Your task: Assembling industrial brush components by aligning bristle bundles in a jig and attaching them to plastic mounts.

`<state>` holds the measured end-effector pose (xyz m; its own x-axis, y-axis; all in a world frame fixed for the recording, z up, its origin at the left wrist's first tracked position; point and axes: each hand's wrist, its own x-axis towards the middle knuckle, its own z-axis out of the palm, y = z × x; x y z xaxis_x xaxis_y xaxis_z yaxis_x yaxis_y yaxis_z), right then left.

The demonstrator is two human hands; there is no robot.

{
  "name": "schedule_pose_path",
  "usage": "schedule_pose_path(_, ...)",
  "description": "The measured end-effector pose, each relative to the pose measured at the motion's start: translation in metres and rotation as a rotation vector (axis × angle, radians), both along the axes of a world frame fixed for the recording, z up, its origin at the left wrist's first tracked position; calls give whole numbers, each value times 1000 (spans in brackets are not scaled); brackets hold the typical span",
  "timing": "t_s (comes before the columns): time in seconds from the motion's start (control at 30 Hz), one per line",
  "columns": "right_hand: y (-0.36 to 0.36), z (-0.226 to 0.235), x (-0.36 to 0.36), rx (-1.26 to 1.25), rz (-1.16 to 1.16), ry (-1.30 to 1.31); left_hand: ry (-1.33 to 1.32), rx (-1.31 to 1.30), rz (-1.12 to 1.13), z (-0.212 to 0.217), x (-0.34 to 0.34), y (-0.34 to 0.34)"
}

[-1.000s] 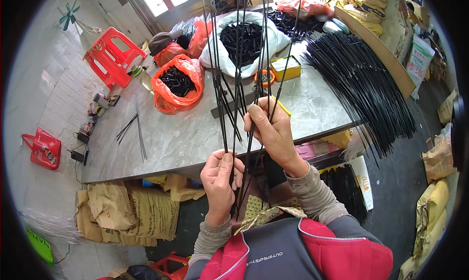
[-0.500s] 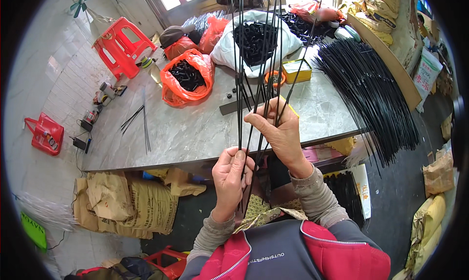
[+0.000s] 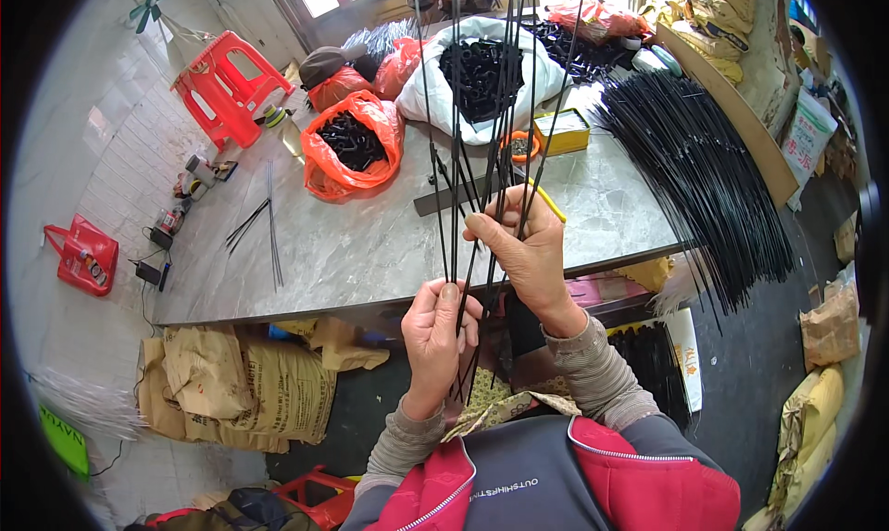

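Gripping thin black rods [image 3: 453,244] at frame centre, both hands were tightly pinched. Left hand [image 3: 433,335]: lower centre, thumb up, fingers curled round one bunch. Right hand [image 3: 526,253]: higher, further right, thumb against bent fingers on more rods. Rods ran up across white sack [image 3: 544,73] and dark flat bar [image 3: 426,203], partly blocking both. Orange bag [image 3: 324,181] sat upper left of centre, yellow tin [image 3: 569,142] upper right, big rod pile [image 3: 694,179] right on grey table [image 3: 361,253].

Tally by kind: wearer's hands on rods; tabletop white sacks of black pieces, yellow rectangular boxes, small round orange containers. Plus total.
Bare hands (left hand, right hand) on thin black rods: 2
White sack of black pieces: 1
Yellow rectangular box: 1
Small round orange container: 1
Total: 5
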<state>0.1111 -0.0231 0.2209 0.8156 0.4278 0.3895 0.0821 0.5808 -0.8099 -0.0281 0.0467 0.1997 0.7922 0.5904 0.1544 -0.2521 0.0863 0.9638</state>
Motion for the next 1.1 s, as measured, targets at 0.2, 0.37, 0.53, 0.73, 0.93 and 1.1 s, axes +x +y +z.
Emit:
schedule_pose_path(0.2, 1, -2, 1, 0, -10, 3, 28, -18, -13, 1, -1, -1)
schedule_pose_path(0.37, 0, -3, 1, -18, -10, 2, 22, -10, -6, 2, -1, -1)
schedule_pose_path(0.53, -1, -5, 3, -23, -8, -14, 20, 1, -7, 0, -1, 1)
schedule_pose_path(0.73, 0, -5, 3, -11, -2, 1, 21, 11, 8, 0, 0, 0)
schedule_pose_path(0.93, 1, -5, 3, -7, -16, -16, 12, 39, 46, -3, 0, 4)
schedule_pose_path(1.1, 1, -4, 1, 5, -41, -21, 21, 34, 72, 0, 0, 6)
